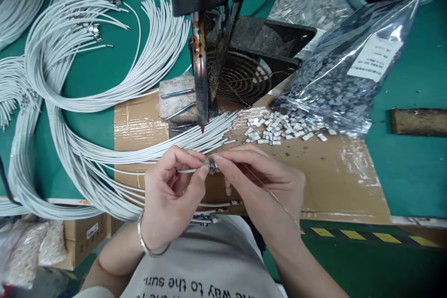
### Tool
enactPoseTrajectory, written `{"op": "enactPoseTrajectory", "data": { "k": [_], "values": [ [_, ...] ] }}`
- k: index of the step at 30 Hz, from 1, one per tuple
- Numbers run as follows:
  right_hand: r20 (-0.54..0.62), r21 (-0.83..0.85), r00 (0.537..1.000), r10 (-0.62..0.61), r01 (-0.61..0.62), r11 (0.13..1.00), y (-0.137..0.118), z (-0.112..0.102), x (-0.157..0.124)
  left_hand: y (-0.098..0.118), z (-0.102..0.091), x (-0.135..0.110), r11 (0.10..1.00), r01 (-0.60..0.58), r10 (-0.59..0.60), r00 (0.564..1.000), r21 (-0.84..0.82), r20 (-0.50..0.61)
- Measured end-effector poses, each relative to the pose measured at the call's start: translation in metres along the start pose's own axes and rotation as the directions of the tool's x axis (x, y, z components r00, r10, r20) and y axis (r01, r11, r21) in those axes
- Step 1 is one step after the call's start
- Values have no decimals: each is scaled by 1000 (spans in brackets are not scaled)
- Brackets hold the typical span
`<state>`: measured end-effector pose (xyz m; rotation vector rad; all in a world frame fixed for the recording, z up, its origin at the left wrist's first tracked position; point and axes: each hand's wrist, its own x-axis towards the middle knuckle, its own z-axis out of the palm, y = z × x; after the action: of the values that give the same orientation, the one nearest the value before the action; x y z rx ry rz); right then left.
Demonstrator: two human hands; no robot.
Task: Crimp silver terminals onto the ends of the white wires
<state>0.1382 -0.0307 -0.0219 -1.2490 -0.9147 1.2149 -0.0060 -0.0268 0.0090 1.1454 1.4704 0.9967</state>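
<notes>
Two hands, fingertips meeting over the cardboard sheet (335, 174): your left hand (179, 191) pinches a white cable (186, 171) near its end, thumb against forefinger; your right hand (268, 181) is closed at the thumb and forefinger on a small metal connector (213, 166), which sits between both sets of fingertips, held so close presumably because it is tiny. One thin strand (281, 205), crossing your right palm; whether it is pinched cannot be told. One iron (200, 70), heat-stained metal, fixed point-down, its tip just above the bundled white cables (139, 153), likely mounted so that both your hands stay free. The bundle: smooth, flexible, curved in from your left, ends gathered probably for easy reach. One heap of loose connectors (277, 125), flat, rectangular, spilled beside the clear, crinkled bag (335, 74), apparently for picking singly. One black fan (240, 74), ring-grilled, behind the iron, perhaps placed to draw fumes. One fibrous, pale block (178, 98), beside the iron.
</notes>
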Motion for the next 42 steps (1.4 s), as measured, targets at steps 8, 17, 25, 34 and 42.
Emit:
{"op": "enactPoseTrajectory", "data": {
  "k": [8,17,25,34,42],
  "values": [
    [-5,-57,998,-65,64,996,1,0,-1,1,1,0,1000,22,-22,1000,-19,2],
    [-4,-99,995,-101,100,990,1,0,-1,1,2,2,1000,14,-14,1000,-15,5],
    [-65,-114,995,-71,63,991,4,-4,-1,1,-3,2,996,89,-89,994,1,57],
    [-15,-46,1000,5,-5,999,5,-9,-1,-5,-7,6,978,160,-143,981,-137,128],
    [32,-153,989,-147,150,977,8,-9,-8,-6,-7,9,978,142,-126,986,-153,105]
  ]
}}
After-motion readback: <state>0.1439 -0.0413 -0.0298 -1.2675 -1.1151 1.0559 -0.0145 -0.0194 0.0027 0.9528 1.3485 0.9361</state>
